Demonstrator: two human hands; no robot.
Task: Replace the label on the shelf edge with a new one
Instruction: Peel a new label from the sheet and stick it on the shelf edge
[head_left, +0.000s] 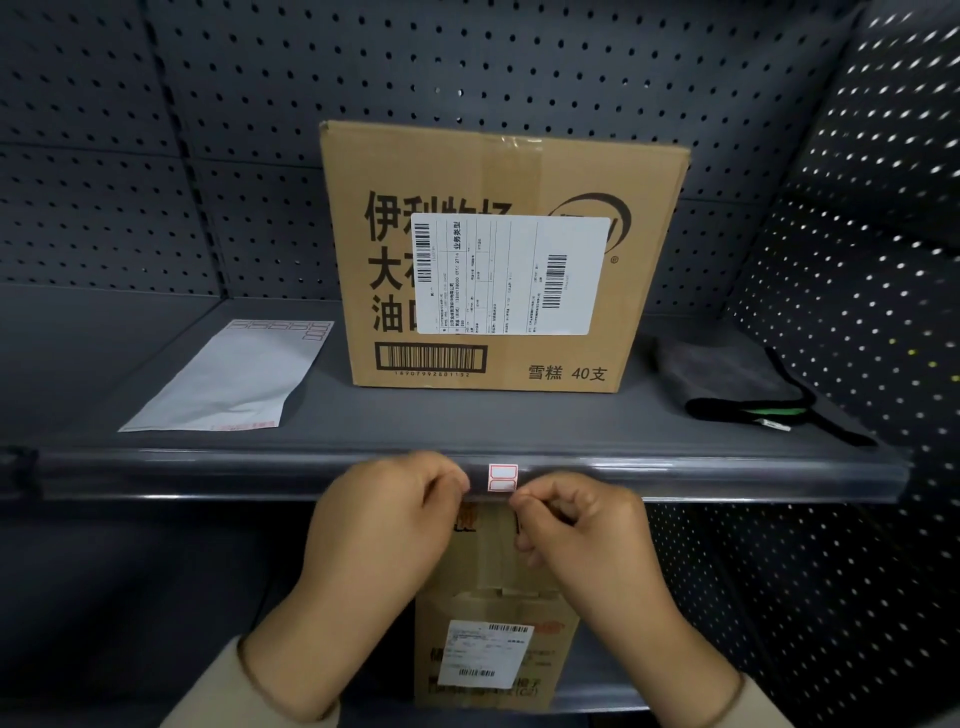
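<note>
Lying flat on the left part of the shelf, a white envelope points its printed end toward the pegboard back wall. Just right of it, near the middle of the shelf and set back from the front, stands a closed cardboard box with black printed characters, a barcode along its lower front and a large white shipping slip stuck across its face.

Below, at the front of the shelf, runs the clear plastic shelf edge strip. The left hand is raised to this strip with its fingers curled, the thumb and forefinger pressed together at the strip just left of the label; whether they pinch the label's edge or only the strip is not clear. The label is small and white with two red-outlined boxes, one above the other, and it sits on the strip at about the middle of the shelf's width. The right hand is just right of and slightly below the label, fingers curled in, its fingertips meeting at the lower rim of the strip close to the label's bottom right corner; what it grips cannot be told.

Between and below both wrists, on the lower shelf, a second cardboard box shows with its own white slip.

Far right on the upper shelf lies a folded dark grey cloth with a black border and a green tag.
</note>
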